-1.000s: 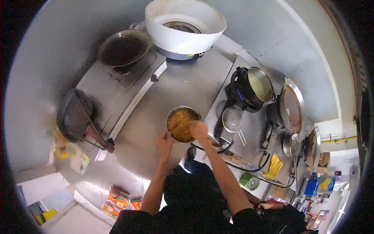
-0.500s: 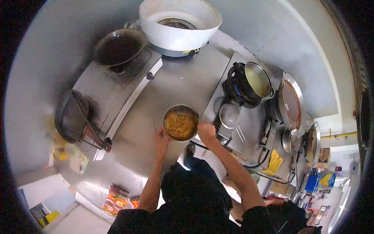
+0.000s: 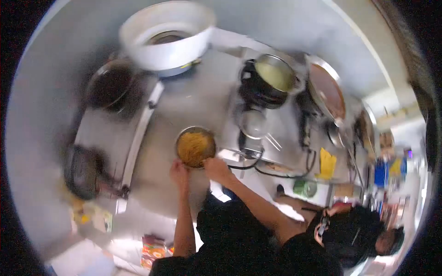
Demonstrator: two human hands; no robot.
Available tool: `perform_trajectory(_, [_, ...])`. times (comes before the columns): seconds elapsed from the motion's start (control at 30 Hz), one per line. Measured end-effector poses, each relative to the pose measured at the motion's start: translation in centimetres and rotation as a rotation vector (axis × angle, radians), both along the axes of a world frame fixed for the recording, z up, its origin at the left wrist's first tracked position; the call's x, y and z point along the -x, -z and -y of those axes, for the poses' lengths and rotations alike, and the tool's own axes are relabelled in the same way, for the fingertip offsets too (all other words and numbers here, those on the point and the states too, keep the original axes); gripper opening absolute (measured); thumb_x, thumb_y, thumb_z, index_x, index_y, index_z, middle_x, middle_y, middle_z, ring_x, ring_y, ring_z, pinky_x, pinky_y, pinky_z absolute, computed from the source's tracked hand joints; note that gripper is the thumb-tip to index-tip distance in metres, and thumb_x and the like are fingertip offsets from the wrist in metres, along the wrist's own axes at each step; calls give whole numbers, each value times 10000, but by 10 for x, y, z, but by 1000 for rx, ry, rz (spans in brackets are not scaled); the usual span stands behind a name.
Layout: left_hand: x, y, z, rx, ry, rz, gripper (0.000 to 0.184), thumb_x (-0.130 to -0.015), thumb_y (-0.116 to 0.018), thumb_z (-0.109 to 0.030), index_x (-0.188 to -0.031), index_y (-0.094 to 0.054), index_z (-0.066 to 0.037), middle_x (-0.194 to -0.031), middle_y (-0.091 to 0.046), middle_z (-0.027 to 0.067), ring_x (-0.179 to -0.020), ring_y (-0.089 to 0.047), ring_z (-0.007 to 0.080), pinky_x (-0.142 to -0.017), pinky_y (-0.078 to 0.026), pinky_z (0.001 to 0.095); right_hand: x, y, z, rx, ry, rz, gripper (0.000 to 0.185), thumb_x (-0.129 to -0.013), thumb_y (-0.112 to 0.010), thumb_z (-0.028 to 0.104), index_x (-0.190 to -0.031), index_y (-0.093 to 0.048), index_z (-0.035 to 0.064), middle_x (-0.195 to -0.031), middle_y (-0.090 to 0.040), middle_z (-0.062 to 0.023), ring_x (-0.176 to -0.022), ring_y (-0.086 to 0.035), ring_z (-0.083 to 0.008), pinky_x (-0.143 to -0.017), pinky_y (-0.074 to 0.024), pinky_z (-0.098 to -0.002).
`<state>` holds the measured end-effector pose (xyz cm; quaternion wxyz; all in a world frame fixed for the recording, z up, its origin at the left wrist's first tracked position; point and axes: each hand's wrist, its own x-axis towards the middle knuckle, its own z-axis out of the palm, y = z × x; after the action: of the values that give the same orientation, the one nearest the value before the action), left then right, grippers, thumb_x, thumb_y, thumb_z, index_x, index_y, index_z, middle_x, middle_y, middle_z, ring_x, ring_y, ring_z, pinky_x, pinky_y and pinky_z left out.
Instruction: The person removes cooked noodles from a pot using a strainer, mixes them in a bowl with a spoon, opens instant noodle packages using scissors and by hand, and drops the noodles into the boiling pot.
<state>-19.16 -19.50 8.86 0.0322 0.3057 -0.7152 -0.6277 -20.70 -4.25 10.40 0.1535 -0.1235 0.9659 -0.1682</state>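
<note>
A round metal bowl (image 3: 211, 161) holds yellow-brown noodles (image 3: 193, 146) over the steel counter, lying against its left side. My left hand (image 3: 179, 173) is closed on the bowl's near rim at the lower left. At the lower right of the same rim, my right hand (image 3: 217, 169) has its fingers wrapped on the edge. Both hands are somewhat blurred, and the fingertips are partly hidden at the bowl.
Pots sit on the right-hand stove, among them a pot of pale liquid (image 3: 275, 76) and a wide pan of brown sauce (image 3: 328, 91). A strainer (image 3: 253, 123) lies nearer. A large white ring-shaped vessel (image 3: 170, 53) stands at the back. A co-worker (image 3: 350, 232) is at lower right.
The view has swung to the right. My right hand has gone from over the noodles to the bowl's rim, and the noodles have shifted in the bowl. The co-worker shows more.
</note>
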Motion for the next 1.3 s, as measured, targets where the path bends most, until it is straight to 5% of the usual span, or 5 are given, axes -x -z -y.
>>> perform_trajectory(0.2, [-17, 126, 33, 41, 85, -216, 430, -918, -580, -299, -1207, -541, 17, -1085, -591, 143, -929, -593, 222, -702, -511, 325, -81, -36, -102, 273, 304, -33, 347, -928, -477, 329, -914, -628, 18, -838, -664, -201, -778, -654, -381, -682, -523, -488])
perform_trajectory(0.73, [89, 23, 62, 135, 576, 92, 699, -952, -430, -529, -1438, -330, -36, -1440, -380, 159, -1252, -447, 289, -1005, -386, 393, -39, 159, 65, 213, 761, -320, 332, -807, -639, 214, -1080, -610, 28, -988, -623, -207, -883, -625, -333, -764, -509, -430])
perform_trajectory(0.87, [137, 19, 81, 470, 828, 286, 753, -936, -353, -632, -1392, -403, -34, -1178, -510, 121, -1060, -484, 263, -941, -382, 386, -45, 150, 89, 248, 893, -471, 532, -785, -651, 136, -1255, -430, 18, -928, -632, -207, -820, -627, -343, -715, -518, -431])
perform_trajectory(1.03, [158, 45, 72, 383, 821, 263, 690, -962, -354, -552, -1401, -404, -21, -1454, -388, 165, -1331, -382, 307, -1099, -284, 404, -24, 98, 28, 755, 1037, -89, 833, -793, -628, 79, -1458, -126, 81, -879, -657, -189, -787, -637, -315, -687, -528, -410])
perform_trajectory(1.3, [169, 122, 103, 572, 665, 201, 617, -981, -379, -475, -1343, -459, 19, -1388, -461, 179, -1278, -433, 331, -1077, -317, 433, -49, 107, 12, 1188, 882, -30, 378, -821, -574, 73, -1194, -512, 86, -869, -665, -110, -723, -656, -181, -585, -536, -330])
